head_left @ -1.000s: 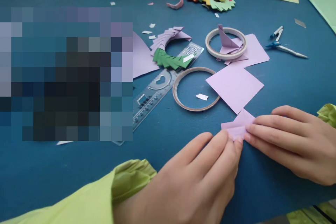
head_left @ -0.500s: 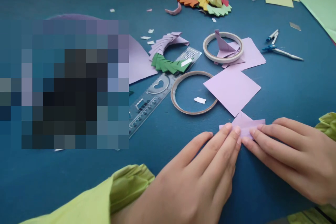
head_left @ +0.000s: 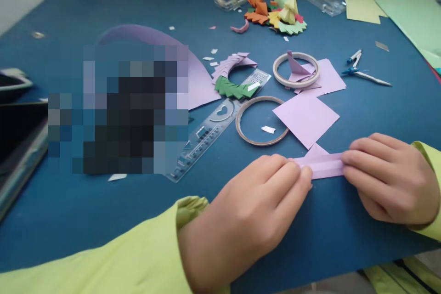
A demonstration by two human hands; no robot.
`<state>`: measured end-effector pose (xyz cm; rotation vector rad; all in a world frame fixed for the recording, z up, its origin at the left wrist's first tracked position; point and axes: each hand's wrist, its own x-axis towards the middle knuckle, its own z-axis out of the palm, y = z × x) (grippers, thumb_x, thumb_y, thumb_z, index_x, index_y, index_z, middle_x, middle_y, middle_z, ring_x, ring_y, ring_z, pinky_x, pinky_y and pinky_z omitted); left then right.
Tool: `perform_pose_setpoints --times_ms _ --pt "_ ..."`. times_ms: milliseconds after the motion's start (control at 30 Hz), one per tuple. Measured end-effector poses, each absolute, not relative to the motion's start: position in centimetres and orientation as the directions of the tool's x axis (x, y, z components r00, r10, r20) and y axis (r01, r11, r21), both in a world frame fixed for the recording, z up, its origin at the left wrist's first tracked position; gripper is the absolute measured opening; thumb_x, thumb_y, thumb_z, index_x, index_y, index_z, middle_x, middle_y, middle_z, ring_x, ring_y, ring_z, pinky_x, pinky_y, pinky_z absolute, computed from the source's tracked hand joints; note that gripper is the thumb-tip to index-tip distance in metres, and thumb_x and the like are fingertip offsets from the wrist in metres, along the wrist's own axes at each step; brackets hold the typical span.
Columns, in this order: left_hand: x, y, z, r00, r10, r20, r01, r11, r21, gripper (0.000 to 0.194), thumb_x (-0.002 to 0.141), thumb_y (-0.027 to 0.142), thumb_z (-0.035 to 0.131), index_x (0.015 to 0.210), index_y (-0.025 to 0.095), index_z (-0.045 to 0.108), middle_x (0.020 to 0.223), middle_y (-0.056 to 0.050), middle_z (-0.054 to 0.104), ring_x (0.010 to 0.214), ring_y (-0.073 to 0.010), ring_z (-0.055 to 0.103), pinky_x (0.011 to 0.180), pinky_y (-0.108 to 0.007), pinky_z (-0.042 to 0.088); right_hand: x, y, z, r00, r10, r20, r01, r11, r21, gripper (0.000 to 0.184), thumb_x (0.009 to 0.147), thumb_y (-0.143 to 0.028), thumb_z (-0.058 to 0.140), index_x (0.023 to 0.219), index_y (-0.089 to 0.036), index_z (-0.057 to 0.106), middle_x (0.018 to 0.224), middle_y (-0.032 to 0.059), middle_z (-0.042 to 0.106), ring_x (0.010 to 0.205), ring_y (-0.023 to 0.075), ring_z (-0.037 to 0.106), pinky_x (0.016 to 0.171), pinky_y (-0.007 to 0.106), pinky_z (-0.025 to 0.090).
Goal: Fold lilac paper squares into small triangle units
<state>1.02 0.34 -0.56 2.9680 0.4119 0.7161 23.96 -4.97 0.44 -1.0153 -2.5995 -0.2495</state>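
A folded strip of lilac paper (head_left: 326,166), with a small triangular point standing out behind it, is stretched between my hands just above or on the table. My left hand (head_left: 258,211) pinches its left end between thumb and fingers. At the right end, my right hand (head_left: 396,179) grips the strip with curled fingers, its thumb mostly hidden. Right behind the strip lies a flat lilac paper square (head_left: 308,119), one corner close to the folded point. The square overlaps the edge of a roll of tape (head_left: 241,131).
A clear ruler (head_left: 203,140) lies left of the tape, under a ring of folded green and lilac pieces (head_left: 237,89). Another tape roll (head_left: 275,73) rests on lilac sheets. A compass (head_left: 365,75) lies at right; colourful folded paper (head_left: 275,14) sits behind. A blurred patch covers the left.
My fingers have gone from pressing the paper flat to pinching its two ends, and more of the strip shows between them. The camera view has shifted, showing more table on the left.
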Motion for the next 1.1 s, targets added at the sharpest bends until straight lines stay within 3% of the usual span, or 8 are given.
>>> perform_pose_setpoints --times_ms 67,167,333,500,633,867,1100 --pt "1.2 0.6 -0.3 0.886 0.222 0.406 0.216 -0.974 0.061 0.019 0.093 0.006 0.044 0.092 0.004 0.063 0.08 -0.01 0.065 0.072 -0.0208 0.06 0.065 -0.036 0.054 24.0 -4.4 0.1 -0.669 0.628 0.397 0.69 0.723 0.019 0.017 0.087 -0.014 0.048 0.087 -0.008 0.065 0.088 0.0147 0.066 0.082 0.0265 0.056 0.064 0.041 0.043" --pt "1.4 0.7 -0.2 0.91 0.164 0.382 0.187 -0.982 -0.024 0.023 0.093 0.004 0.043 0.084 0.006 0.064 0.082 -0.01 0.066 0.074 -0.0217 0.062 0.066 -0.037 0.054 24.0 -4.1 -0.1 -0.693 0.62 0.366 0.679 0.733 0.044 0.029 0.089 -0.028 0.055 0.101 -0.003 0.064 0.095 0.0156 0.067 0.086 0.0274 0.057 0.067 0.041 0.045" --pt "1.7 0.5 -0.5 0.884 0.177 0.434 0.205 -0.979 -0.017 0.019 0.094 0.011 0.048 0.091 0.005 0.066 0.086 -0.01 0.066 0.082 -0.0232 0.064 0.07 -0.037 0.056 23.6 -4.5 0.1 -0.685 0.598 0.416 0.696 0.706 0.131 0.022 0.089 -0.026 0.058 0.082 -0.007 0.068 0.086 0.0121 0.068 0.08 0.0237 0.057 0.068 0.038 0.043" --pt "1.8 -0.5 -0.8 0.879 0.197 0.433 0.22 -0.975 -0.003 0.023 0.094 0.01 0.047 0.104 -0.001 0.064 0.106 -0.02 0.068 0.1 -0.0293 0.065 0.082 -0.042 0.056 23.1 -4.6 0.1 -0.657 0.633 0.409 0.725 0.679 0.113 0.027 0.093 -0.025 0.053 0.074 -0.011 0.067 0.071 0.0066 0.062 0.071 0.0198 0.051 0.064 0.036 0.04" --pt "1.4 -1.5 -1.1 0.896 0.226 0.383 0.25 -0.968 -0.012 0.028 0.095 0.011 0.043 0.112 0.0 0.062 0.122 -0.02 0.063 0.116 -0.0304 0.059 0.094 -0.043 0.053 23.0 -4.6 -0.1 -0.655 0.629 0.419 0.72 0.688 0.092 0.027 0.09 -0.019 0.055 0.064 -0.015 0.064 0.069 0.0058 0.061 0.071 0.0199 0.05 0.064 0.036 0.038" --pt "1.3 -1.9 -1.2 0.891 0.245 0.383 0.276 -0.961 -0.028 0.029 0.095 0.009 0.041 0.112 -0.001 0.062 0.122 -0.019 0.062 0.116 -0.0312 0.059 0.092 -0.043 0.056 23.1 -4.7 0.0 -0.656 0.639 0.403 0.718 0.693 0.07 0.026 0.089 -0.018 0.057 0.064 -0.015 0.063 0.073 0.007 0.063 0.071 0.0203 0.051 0.063 0.038 0.039" --pt "1.0 -1.3 -1.0 0.873 0.276 0.402 0.261 -0.961 0.093 0.027 0.096 0.01 0.043 0.109 0.003 0.065 0.118 -0.015 0.066 0.115 -0.028 0.061 0.092 -0.041 0.055 23.1 -4.6 0.1 -0.671 0.628 0.395 0.708 0.701 0.089 0.021 0.087 -0.016 0.059 0.068 -0.013 0.065 0.072 0.0067 0.063 0.07 0.0205 0.052 0.062 0.038 0.039"
